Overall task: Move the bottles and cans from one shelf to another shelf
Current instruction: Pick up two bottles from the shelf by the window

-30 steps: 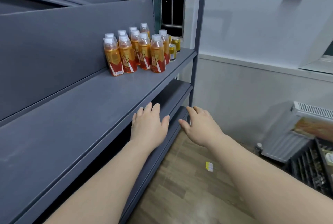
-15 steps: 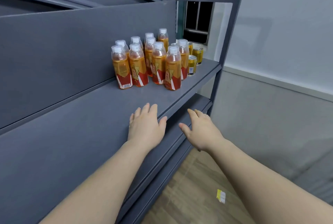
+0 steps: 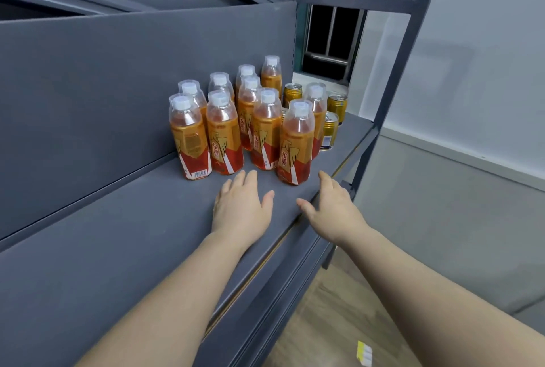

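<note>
On shelf [image 3: 124, 219], upright white-capped orange bottles [image 3: 295, 145]

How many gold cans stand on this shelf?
4. The back can stands behind the bottles; the far-right can; the front can nearest the shelf edge; the half-hidden can peeks between bottles. More may be hidden.

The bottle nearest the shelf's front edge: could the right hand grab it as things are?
Probably yes. The right hand is open, fingertips just short of that bottle, with only bare shelf between. The other bottles stand left of it and behind, leaving its near side free.
</note>
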